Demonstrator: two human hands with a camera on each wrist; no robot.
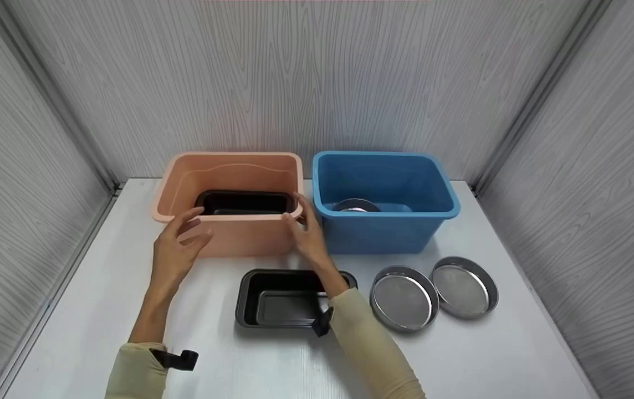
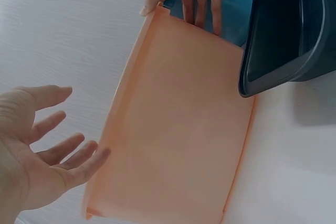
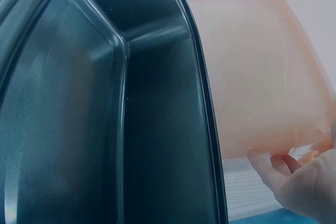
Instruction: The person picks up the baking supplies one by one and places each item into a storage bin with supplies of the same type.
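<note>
An orange plastic bin (image 1: 239, 238) stands at the back left, with a dark loaf pan (image 1: 248, 203) inside it. My right hand (image 1: 311, 235) holds the bin's front right corner; in the left wrist view its thumb lies at the rim and its fingers run down the side facing the blue bin (image 1: 378, 235). By the front left rim, my left hand (image 1: 175, 255) has its fingers spread and loosely bent, holding nothing. Below my right forearm, a second dark loaf pan (image 1: 284, 310) sits on the white table, partly covered by the arm.
Inside the blue bin lies a round metal pan (image 1: 357, 204), partly hidden by the front wall. Two more round metal pans, one nearer (image 1: 405, 302) and one farther right (image 1: 464, 288), rest side by side on the table. Grey panelled walls enclose the back and sides.
</note>
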